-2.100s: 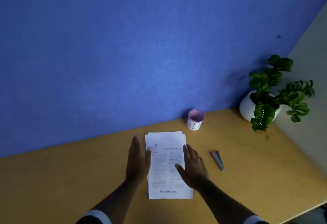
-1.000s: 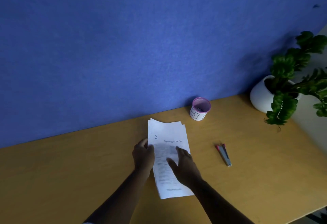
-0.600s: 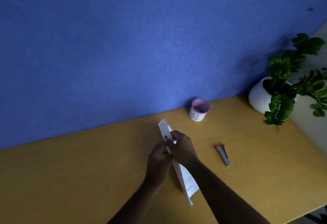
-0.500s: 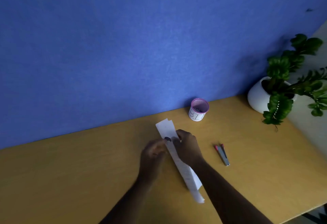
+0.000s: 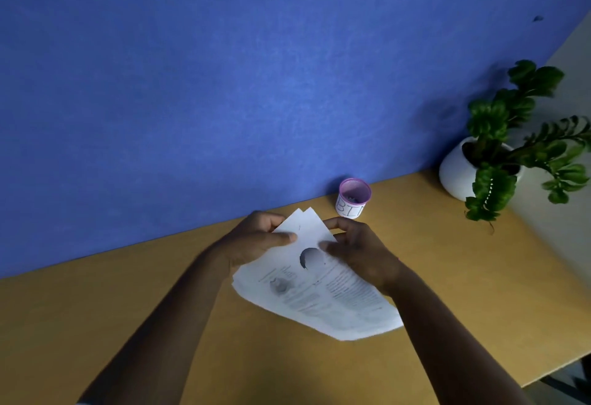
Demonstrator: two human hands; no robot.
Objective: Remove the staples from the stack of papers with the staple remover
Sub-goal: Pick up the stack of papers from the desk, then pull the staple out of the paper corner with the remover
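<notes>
The stack of papers (image 5: pixel 319 292) lies slanted on the wooden desk (image 5: pixel 96 308), a printed page with dark round pictures facing up. My left hand (image 5: pixel 256 241) grips its far left corner, thumb on top. My right hand (image 5: pixel 358 251) pinches the far right edge near the same corner. The staple remover is hidden, out of sight behind my right hand and forearm.
A small white cup with a purple rim (image 5: pixel 353 198), lettered "BIN", stands by the blue wall (image 5: pixel 224 69) just beyond the papers. A white pot with a green plant (image 5: pixel 499 161) sits at the far right. The desk's front edge runs at the lower right.
Both hands lifted the papers on edge and turned them over; the stack now lies slanted with the other side up. The staple remover is covered by my right arm.
</notes>
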